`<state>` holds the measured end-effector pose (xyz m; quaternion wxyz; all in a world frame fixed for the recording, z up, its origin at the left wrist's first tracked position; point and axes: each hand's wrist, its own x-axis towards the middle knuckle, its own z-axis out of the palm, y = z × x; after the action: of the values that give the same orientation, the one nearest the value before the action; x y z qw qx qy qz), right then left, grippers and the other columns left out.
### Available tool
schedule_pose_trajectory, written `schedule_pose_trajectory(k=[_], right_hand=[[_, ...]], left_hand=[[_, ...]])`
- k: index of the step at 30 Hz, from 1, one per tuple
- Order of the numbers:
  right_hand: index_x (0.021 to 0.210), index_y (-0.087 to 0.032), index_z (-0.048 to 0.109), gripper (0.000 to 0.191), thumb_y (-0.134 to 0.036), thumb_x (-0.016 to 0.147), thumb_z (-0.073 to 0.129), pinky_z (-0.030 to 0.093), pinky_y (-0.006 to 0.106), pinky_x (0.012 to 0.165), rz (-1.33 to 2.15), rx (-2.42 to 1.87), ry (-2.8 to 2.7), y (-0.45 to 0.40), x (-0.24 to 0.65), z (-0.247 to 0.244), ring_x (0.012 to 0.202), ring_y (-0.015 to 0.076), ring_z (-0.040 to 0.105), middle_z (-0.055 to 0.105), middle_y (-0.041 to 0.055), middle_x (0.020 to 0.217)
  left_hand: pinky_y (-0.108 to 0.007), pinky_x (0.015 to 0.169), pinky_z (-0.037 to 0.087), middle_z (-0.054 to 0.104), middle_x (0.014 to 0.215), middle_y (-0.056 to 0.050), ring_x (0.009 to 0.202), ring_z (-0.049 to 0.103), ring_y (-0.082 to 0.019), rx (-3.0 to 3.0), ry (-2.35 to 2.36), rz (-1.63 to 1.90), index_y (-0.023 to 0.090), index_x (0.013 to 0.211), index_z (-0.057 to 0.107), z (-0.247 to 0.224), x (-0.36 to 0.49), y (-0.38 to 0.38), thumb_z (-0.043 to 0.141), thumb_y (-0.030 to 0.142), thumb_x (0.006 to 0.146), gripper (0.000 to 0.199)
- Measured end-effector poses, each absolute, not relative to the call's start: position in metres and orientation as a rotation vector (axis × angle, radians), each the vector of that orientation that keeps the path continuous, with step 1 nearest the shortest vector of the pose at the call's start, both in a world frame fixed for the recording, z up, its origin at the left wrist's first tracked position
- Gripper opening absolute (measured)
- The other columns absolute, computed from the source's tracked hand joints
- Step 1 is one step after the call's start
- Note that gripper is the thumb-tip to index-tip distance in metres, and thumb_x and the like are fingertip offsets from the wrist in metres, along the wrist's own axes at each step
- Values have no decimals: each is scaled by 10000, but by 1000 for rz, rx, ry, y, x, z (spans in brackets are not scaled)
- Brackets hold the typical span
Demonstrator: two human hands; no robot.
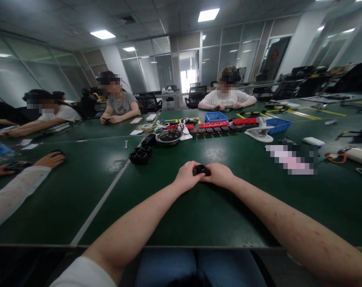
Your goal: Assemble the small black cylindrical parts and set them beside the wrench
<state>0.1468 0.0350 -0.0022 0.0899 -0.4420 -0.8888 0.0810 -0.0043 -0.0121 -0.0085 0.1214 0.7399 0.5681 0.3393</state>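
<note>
Both my hands meet over the green table (217, 215), holding one small black round part (201, 170) with a raised ring on top. My left hand (187, 175) grips its left side, thumb and fingers closed on it. From the right, my right hand (219, 174) closes on the same part. The part's underside and what exactly it is are hidden by my fingers. Farther off to the left stands a cluster of several similar black round parts (140, 155), apart from my hands.
Beyond lie a round metal dish (168, 137), red trays (213, 124), blue bins (216, 116) and a white stand (260, 130). A small wrench (126, 144) is at left. A co-worker's sleeved arm (19, 187) reaches in from the left; other people sit across the table.
</note>
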Motion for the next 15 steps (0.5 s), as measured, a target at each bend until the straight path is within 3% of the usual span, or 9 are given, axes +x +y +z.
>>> schedule_pose_trajectory(k=[3,6,10,15], right_hand=[[760,-182,553,429,-588,622,575,354,254,510,245,-1278,-2634,37,150,-3,658,200,552,597,59,745],[934,-163,533,478,-508,619,629,403,271,593,413,-1069,-2628,43,155,-3,745,200,541,585,68,849],[1056,-141,513,464,-320,650,647,414,314,730,653,-815,-2677,51,160,-1,859,208,518,566,85,962],[1029,-143,531,337,-207,701,570,415,293,710,987,-779,-2611,56,163,0,798,170,533,590,43,911]], left_hand=[[-307,763,440,561,924,-33,855,534,-181,2201,1608,1001,179,980,535,-10,-7,-11,640,277,671,340],[-320,786,439,557,976,-48,889,530,-190,2191,1568,1062,175,1061,505,-11,-11,-9,646,337,674,443],[-294,770,442,584,925,-34,863,540,-168,2191,1470,1078,181,973,566,-10,-13,-7,607,282,724,271],[-279,767,441,594,950,-33,868,545,-157,2184,1382,1018,190,1009,570,-8,-15,-5,595,250,743,273]])
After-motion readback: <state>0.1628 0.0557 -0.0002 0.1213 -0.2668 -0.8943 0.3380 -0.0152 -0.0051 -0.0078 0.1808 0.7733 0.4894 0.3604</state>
